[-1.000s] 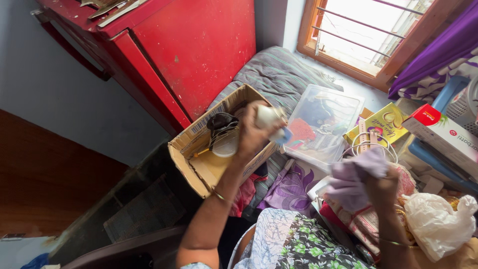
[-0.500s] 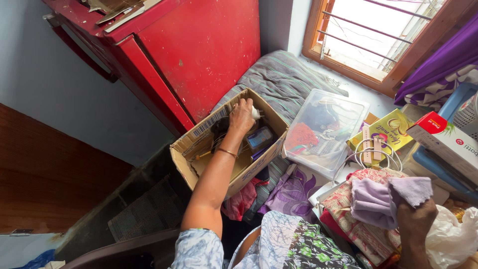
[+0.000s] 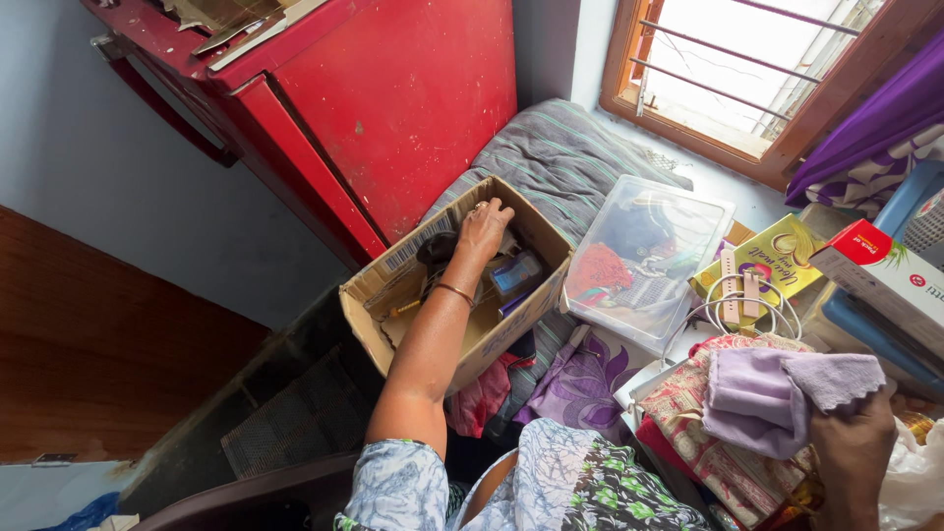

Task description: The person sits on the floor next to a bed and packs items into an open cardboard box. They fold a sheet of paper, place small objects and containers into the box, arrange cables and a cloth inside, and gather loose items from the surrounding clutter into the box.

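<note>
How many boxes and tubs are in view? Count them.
4: cardboard box under the left hand; clear plastic tub beside it; yellow box; red-and-white box. Others may be hidden.

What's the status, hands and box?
Left hand open, down in cardboard box. Right hand gripping lilac cloth. Small bottle and dark items crowd the box.

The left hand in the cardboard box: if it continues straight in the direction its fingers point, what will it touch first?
Probably the far wall of the cardboard box. The left hand points up-frame toward it, then the red cabinet behind. Depth is unclear.
</note>
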{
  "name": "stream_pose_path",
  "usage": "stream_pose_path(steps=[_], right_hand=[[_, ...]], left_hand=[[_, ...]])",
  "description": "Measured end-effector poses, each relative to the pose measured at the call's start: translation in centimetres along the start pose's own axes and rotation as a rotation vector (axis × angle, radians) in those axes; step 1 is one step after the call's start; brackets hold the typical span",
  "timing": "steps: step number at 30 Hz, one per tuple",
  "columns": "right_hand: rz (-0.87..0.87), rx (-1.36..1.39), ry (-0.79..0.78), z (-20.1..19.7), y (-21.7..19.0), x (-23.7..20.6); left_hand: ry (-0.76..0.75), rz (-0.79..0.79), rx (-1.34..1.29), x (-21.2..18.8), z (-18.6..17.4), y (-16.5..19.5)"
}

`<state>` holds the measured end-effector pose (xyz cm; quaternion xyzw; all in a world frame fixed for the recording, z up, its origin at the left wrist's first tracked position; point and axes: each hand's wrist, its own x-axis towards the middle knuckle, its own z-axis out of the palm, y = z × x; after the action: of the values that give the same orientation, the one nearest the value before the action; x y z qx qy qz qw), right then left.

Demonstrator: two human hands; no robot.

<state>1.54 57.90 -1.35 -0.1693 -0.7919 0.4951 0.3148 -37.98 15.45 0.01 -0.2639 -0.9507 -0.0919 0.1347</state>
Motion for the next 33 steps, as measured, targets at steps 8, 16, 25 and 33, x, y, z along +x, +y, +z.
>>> stream_pose_path(steps=[8,16,25,33], right_hand=[[0.041,-0.616,0.003,-2.6,-0.5,-0.5],[0.266,-1.061,-0.352,-8.6,-6.4,0.2],[-0.251,-0.852,-0.41,-2.1,-16.5,9.5],[0.303,-1.059,-0.821,13.9,-5.3,21.3]], left_hand=[[0.121,0.056,-0.109,-3.2,-4.1,-0.8],[-0.162,-0.098,-0.303,-10.8,-15.9,-1.3],[-0.222,-0.189,-0.325,-18.8,-21.0,1.1],[-0.091,-0.296,-0.491,-26.2,-20.7,2.6]])
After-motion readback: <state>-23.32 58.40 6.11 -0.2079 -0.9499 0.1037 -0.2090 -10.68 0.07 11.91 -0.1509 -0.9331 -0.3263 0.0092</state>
